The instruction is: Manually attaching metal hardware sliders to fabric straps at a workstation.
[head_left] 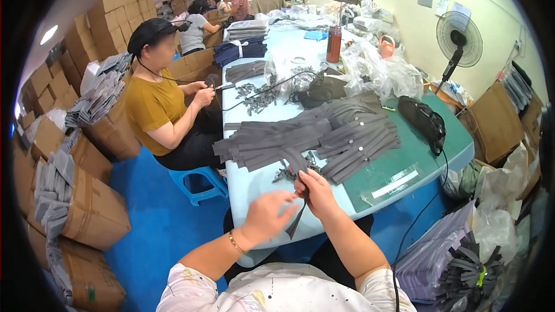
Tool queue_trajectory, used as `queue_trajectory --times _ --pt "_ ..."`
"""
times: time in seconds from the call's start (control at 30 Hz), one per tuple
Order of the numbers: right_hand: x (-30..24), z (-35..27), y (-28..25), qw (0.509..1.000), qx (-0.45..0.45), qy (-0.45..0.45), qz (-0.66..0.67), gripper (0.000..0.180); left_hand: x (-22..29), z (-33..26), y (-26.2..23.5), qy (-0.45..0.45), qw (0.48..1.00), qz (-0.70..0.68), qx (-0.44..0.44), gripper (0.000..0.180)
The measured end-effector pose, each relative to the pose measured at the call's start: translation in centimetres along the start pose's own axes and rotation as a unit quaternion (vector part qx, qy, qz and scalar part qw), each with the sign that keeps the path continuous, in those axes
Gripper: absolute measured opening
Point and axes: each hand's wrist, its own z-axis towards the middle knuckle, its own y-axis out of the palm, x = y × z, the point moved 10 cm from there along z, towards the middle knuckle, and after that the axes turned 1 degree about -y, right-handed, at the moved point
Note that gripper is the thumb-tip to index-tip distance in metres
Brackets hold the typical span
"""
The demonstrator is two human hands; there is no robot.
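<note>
A long dark grey fabric strip (296,219) hangs from my right hand (318,193), which pinches it just past the near edge of the table. The strip's upper part curves over toward the pile, and its lower end dangles free. My left hand (269,216), smeared by motion, is beside the strip with its fingers stretched and apart; it seems to hold nothing. Just beyond my hands lies a small heap of dark metal-looking pieces (286,174). Behind that, grey fabric strips (272,138) are spread in layered rows, several with pale round dots on the right-hand stack (361,138).
A green cutting mat (370,193) covers the table's right side, with a black bag (422,124) on it. Farther back stand a red-brown bottle (334,44) and clear plastic bags (384,69). A co-worker (156,92) sits at the left; cardboard boxes (95,205) line the floor.
</note>
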Motion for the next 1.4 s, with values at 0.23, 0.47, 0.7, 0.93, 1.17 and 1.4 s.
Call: queue_trajectory --times 0.23,0.47,0.7,0.93,1.17,1.4 --pt "4.4 -3.2 4.8 0.865 -0.159 0.17 0.444 0.033 -10.0 1.1 3.4 -0.296 0.737 -0.605 0.053 0.033" --pt "8.1 -5.0 2.9 0.979 -0.083 0.158 0.094 0.034 -8.1 2.5 2.0 -0.264 0.805 -0.523 0.093 0.021" --pt "-4.4 -5.9 -0.2 0.895 0.071 -0.298 -0.323 0.033 -3.9 2.3 2.2 -0.153 0.935 -0.315 -0.062 0.015" --pt "-5.3 -8.3 0.7 0.824 0.13 -0.316 -0.452 0.017 -2.7 0.8 3.8 -0.127 0.953 -0.247 -0.124 0.013" --pt "-4.9 -9.7 1.7 0.755 0.136 -0.358 -0.533 0.012 -2.6 -0.2 3.8 -0.104 0.973 -0.188 -0.087 0.013" --pt "0.4 -7.9 -3.1 0.933 0.179 -0.144 -0.278 0.01 1.2 -0.9 2.4 0.092 0.992 0.09 0.012 0.01"
